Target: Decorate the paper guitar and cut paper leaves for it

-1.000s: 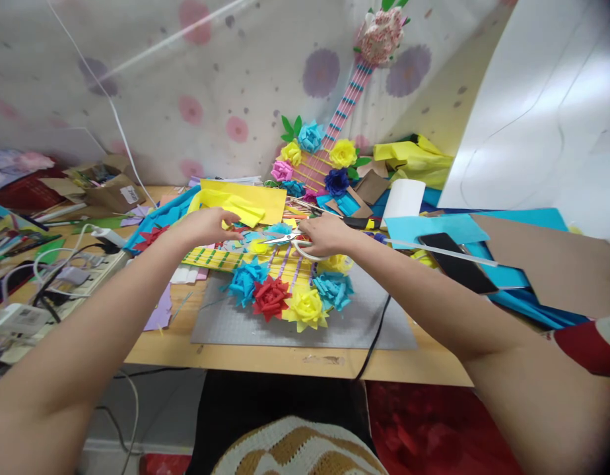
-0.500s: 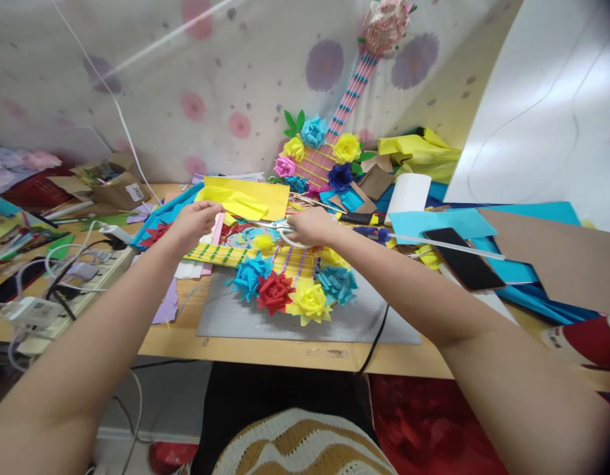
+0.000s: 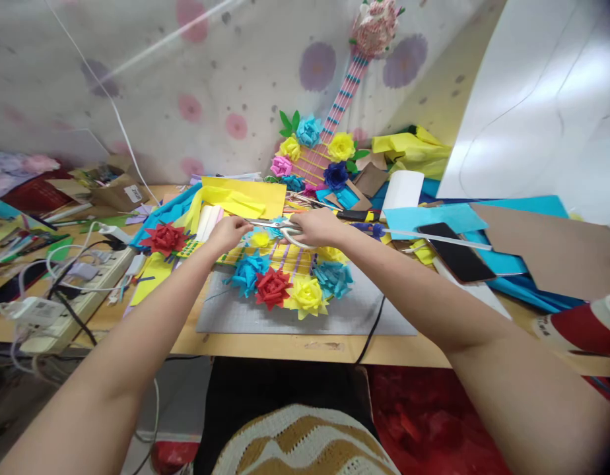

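A yellow paper guitar [image 3: 280,260] lies on a grey cutting mat [image 3: 236,316], ringed by blue, red [image 3: 272,287] and yellow [image 3: 306,295] paper flowers. My right hand [image 3: 319,227] is closed round white-handled scissors [image 3: 272,225], blades pointing left over the guitar. My left hand [image 3: 229,232] sits at the blade tips with its fingers curled in a pinch; what it pinches is hidden. Yellow paper sheets [image 3: 245,196] lie just behind both hands.
A second flowered guitar [image 3: 329,145] leans on the back wall. A loose red flower [image 3: 162,237] lies left, a phone [image 3: 456,254] and brown cardboard [image 3: 547,244] right. A power strip with cables [image 3: 62,316] fills the left edge. A black cable [image 3: 372,330] crosses the mat.
My left hand left the yellow paper at the back and came right to the scissor tips. My right hand with the scissors stayed over the guitar. The red flower at left is now uncovered.
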